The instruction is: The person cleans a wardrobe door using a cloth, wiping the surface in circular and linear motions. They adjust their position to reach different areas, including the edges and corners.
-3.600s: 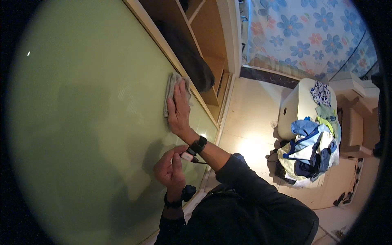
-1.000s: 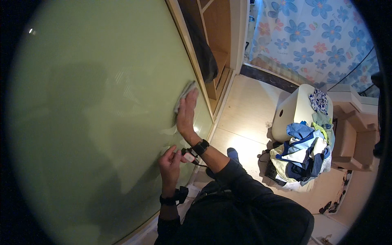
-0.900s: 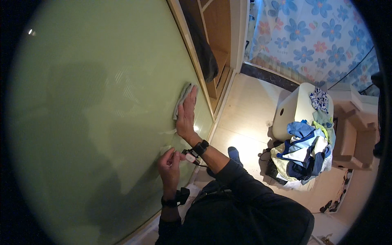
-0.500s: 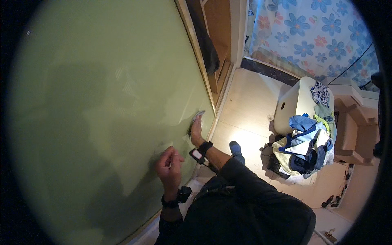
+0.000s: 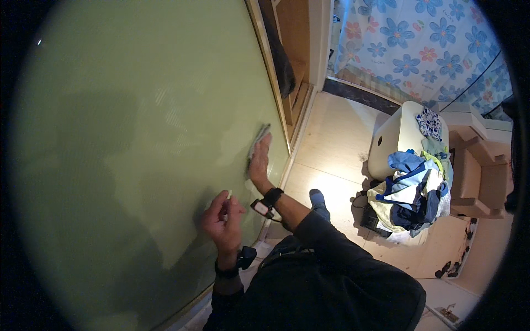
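Note:
A large pale green glossy door panel with a light wooden edge fills the left side. My right hand lies with outstretched fingers against it near that edge, pressing a greyish cloth to the surface. Lower and to the left, my left hand is closed in a pinch in front of the panel. A small whitish piece pokes up between its fingertips; its kind is too small to make out. Straps with small devices circle both wrists.
Beyond the panel's edge, an open cabinet shows dark cloth inside. To the right, a heap of clothes lies against a cream bin. A brown chair stands beside them. A flowered curtain hangs at the back.
My right hand has slid up the panel and slightly left with the cloth. My left hand has shifted a little left and up, and the whitish piece now shows in its fingers.

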`<state>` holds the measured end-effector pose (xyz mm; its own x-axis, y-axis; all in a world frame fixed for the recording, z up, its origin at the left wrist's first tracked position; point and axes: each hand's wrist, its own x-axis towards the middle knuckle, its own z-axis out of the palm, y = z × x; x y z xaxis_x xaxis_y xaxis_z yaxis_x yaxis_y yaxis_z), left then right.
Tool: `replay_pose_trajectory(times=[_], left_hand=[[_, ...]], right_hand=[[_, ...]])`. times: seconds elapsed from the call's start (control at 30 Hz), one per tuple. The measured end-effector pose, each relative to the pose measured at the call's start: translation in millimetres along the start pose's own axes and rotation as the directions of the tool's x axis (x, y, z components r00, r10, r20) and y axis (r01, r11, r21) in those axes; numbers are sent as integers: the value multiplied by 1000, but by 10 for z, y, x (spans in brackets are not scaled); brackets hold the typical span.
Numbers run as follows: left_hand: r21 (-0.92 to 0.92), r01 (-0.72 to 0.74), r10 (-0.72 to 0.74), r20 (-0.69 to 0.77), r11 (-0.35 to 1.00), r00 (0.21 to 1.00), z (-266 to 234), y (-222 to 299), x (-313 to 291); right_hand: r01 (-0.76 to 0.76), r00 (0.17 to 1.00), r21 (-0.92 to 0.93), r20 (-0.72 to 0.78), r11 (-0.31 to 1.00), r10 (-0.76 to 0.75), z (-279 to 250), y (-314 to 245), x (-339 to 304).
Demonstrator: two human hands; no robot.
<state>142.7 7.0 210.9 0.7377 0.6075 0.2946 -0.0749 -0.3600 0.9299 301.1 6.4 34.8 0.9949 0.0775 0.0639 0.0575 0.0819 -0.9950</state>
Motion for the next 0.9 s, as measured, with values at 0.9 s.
replay_pose_trajectory(times=[0.9], left_hand=[[12, 130, -130, 51, 991, 990, -186, 77, -246]], right_hand=[[-739, 648, 8, 283, 674, 707, 15, 376, -1236]])
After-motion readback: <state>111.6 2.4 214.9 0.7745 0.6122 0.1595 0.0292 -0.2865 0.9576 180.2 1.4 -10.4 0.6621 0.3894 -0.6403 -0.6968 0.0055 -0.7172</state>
